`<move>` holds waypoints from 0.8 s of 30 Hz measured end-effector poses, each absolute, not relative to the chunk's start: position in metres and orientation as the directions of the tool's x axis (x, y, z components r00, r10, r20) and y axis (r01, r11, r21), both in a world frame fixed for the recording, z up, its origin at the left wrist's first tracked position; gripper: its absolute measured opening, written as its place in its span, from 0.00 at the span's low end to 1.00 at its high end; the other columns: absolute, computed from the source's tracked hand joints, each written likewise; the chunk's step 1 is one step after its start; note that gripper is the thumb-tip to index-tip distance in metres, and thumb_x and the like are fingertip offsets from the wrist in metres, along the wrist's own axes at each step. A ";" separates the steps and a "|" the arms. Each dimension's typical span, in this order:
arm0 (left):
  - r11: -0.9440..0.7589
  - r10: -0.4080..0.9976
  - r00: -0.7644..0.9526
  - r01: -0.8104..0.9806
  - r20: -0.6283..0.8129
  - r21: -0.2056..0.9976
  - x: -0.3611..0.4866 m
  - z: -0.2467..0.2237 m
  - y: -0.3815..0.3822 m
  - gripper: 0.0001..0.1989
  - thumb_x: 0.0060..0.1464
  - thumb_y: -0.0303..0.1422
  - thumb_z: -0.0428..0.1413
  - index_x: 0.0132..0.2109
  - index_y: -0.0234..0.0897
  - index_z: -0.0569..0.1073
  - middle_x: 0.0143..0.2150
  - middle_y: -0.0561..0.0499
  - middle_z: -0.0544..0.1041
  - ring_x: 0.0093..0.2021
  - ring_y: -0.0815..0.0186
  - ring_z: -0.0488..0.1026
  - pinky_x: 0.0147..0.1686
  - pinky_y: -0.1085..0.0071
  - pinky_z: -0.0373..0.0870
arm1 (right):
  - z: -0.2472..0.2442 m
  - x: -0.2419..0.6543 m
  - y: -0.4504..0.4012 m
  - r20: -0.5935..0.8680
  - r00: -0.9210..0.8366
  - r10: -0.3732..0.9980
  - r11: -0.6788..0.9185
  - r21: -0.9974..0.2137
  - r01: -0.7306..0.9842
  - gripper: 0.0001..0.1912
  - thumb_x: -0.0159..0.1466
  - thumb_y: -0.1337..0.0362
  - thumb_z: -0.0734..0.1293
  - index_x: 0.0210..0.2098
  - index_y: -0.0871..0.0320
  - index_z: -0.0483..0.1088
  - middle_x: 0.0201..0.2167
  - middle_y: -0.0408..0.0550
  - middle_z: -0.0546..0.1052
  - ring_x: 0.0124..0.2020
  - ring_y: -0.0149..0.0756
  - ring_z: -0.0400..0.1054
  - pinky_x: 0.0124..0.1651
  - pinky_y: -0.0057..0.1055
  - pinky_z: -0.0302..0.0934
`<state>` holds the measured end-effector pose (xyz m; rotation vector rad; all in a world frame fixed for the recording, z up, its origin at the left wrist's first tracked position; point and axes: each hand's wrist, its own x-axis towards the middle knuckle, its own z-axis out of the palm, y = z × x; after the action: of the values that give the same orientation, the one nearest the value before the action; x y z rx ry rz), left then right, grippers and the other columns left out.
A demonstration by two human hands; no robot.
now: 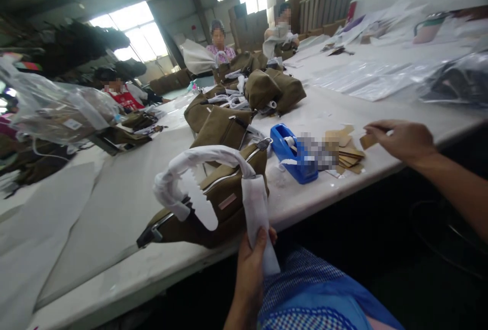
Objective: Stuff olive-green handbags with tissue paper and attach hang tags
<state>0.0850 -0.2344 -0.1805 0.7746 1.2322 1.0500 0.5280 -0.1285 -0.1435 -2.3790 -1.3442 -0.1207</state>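
An olive bag (206, 223) with a zipper lies at the table's front edge, its handle (208, 153) wrapped in white paper. My left hand (254, 248) is closed round a white paper-wrapped strap (256, 203) hanging at the bag's right side. Off to the right, my right hand (406, 142) pinches a small brown paper piece (368, 140) over the table. Between the hands stands a blue tape dispenser (292, 154), and beside it lies a pile of brown paper pieces (348, 154).
More olive bags (223, 129) are heaped behind. Clear plastic bags (366, 78) lie at the right on the white table (125, 218). A plastic-covered box (72, 116) is at the left. Several people sit across the table.
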 end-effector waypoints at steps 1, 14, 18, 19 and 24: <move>0.343 0.938 0.015 -0.208 -0.347 0.916 0.085 -0.181 -0.233 0.25 0.49 0.54 0.67 0.37 0.32 0.81 0.34 0.46 0.80 0.37 0.62 0.74 0.42 0.70 0.69 | -0.140 0.532 -0.127 0.238 0.518 0.822 -0.451 -0.285 0.846 0.21 0.70 0.53 0.66 0.54 0.60 0.79 0.50 0.63 0.81 0.40 0.44 0.70 0.40 0.38 0.54; 0.049 0.978 -0.208 0.236 0.001 0.971 0.069 -0.200 -0.238 0.31 0.59 0.55 0.56 0.60 0.37 0.75 0.60 0.41 0.78 0.62 0.47 0.73 0.64 0.54 0.65 | -0.095 0.538 -0.101 0.305 0.249 0.919 -0.227 -0.105 0.968 0.16 0.70 0.61 0.63 0.46 0.62 0.80 0.49 0.61 0.80 0.51 0.47 0.67 0.53 0.37 0.56; -0.194 0.913 -0.259 0.408 0.316 0.892 0.065 -0.182 -0.246 0.20 0.63 0.48 0.56 0.54 0.41 0.79 0.56 0.45 0.80 0.58 0.52 0.75 0.61 0.59 0.68 | -0.081 0.526 -0.102 0.474 0.228 0.851 -0.192 -0.124 0.974 0.16 0.71 0.62 0.61 0.45 0.66 0.77 0.48 0.65 0.79 0.51 0.50 0.68 0.57 0.41 0.56; -0.244 0.897 -0.251 0.407 0.365 0.880 0.067 -0.174 -0.247 0.18 0.63 0.47 0.58 0.51 0.41 0.80 0.53 0.45 0.81 0.54 0.53 0.77 0.58 0.61 0.70 | -0.077 0.519 -0.105 0.493 0.204 0.846 -0.159 -0.132 0.978 0.15 0.71 0.62 0.61 0.45 0.65 0.77 0.48 0.64 0.79 0.50 0.49 0.69 0.56 0.40 0.58; -0.297 0.946 -0.072 0.201 0.317 0.933 0.100 -0.130 -0.243 0.17 0.60 0.41 0.62 0.55 0.44 0.81 0.58 0.41 0.79 0.39 0.59 0.80 0.38 0.67 0.77 | -0.064 0.454 -0.144 0.492 -0.081 0.867 0.187 -0.171 0.967 0.16 0.73 0.56 0.59 0.42 0.57 0.76 0.43 0.53 0.79 0.42 0.40 0.74 0.48 0.31 0.63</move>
<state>0.0999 -0.2425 -0.1299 1.5365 1.2641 1.4266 0.4543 -0.1439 -0.0639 -1.7128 -1.9820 -0.2721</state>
